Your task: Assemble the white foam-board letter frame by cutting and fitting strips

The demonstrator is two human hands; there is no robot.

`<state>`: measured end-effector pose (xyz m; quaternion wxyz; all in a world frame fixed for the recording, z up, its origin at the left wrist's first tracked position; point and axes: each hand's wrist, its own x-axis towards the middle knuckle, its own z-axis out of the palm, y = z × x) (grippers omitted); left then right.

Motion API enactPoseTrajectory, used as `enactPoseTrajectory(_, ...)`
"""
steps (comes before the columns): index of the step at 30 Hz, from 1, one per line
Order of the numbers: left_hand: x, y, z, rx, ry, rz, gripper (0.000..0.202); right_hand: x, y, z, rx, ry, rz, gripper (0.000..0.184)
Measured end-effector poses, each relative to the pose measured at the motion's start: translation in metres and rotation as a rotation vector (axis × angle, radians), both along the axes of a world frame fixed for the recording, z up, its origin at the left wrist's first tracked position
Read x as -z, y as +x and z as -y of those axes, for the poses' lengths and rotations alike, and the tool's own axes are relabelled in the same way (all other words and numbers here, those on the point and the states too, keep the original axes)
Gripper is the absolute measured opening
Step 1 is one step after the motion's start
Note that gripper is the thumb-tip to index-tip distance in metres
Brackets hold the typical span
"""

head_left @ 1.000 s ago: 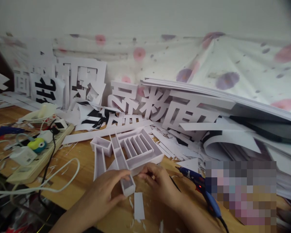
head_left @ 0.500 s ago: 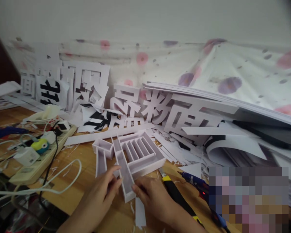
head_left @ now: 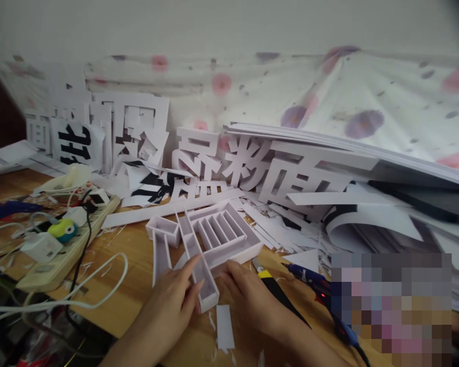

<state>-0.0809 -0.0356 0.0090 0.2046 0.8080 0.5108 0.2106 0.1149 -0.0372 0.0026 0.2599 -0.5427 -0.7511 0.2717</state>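
Left hand (head_left: 172,300) rests flat-ish against the left wall of the white foam-board letter (head_left: 201,244), fingers extended along it, index tip reaching up to the narrow channel. Grip is loose: pressing, not wrapped round anything. Right hand (head_left: 248,295) sits on the other side of the same channel, fingertips (head_left: 225,272) touching its right wall; fingers curled a little, nothing enclosed. Both hands flank the near end of the piece, so neither is clearly nearer.

The letter lies on the wooden table (head_left: 133,275), straight ahead of the hands. It is an open, walled tray form: a long narrow channel running from the near end, between the hands, away and slightly left, with a ribbed rectangular block joined on the right and a small box with a leg on the left. The long axis of the channel points away from the person, near end just at the fingertips.

Outward: a loose white strip (head_left: 225,326) lies on the table just below the channel's near end. A black-and-yellow utility knife (head_left: 275,290) lies just beside the right hand, and a blue glue gun (head_left: 321,295) farther right. Left side: power strip (head_left: 61,250) with plugs and cables. Behind: finished white letters (head_left: 260,168) leaning against spotted cloth (head_left: 367,107), paper offcuts all around.
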Motion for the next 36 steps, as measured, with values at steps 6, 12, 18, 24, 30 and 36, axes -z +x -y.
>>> enactPoseTrajectory(6, -0.007, 0.005, -0.005, -0.009, -0.076, -0.069, 0.046, -0.014, 0.006, 0.001, -0.04, 0.046, 0.088, 0.022)
enactPoseTrajectory(12, -0.033, -0.004, -0.013, 0.241, -0.018, -0.057, 0.057, -0.019, 0.018, -0.006, 0.067, 0.056, 0.215, 0.046)
enactPoseTrajectory(18, -0.061, 0.012, -0.027, 0.668, -0.075, -0.174, 0.072, -0.023, 0.026, -0.007, 0.104, 0.057, 0.287, 0.036)
enactPoseTrajectory(24, -0.064, 0.022, -0.041, 0.787, -0.077, -0.214, 0.066, -0.026, 0.023, -0.006, 0.087, 0.046, 0.321, 0.03)
enactPoseTrajectory(30, -0.064, 0.019, -0.039, 0.78, -0.076, -0.292, 0.061, -0.02, 0.022, -0.009, 0.058, 0.021, 0.35, 0.028)
enactPoseTrajectory(36, -0.06, 0.017, -0.04, 0.784, -0.05, -0.275, 0.056, -0.01, 0.021, -0.01, 0.035, 0.011, 0.358, 0.026)
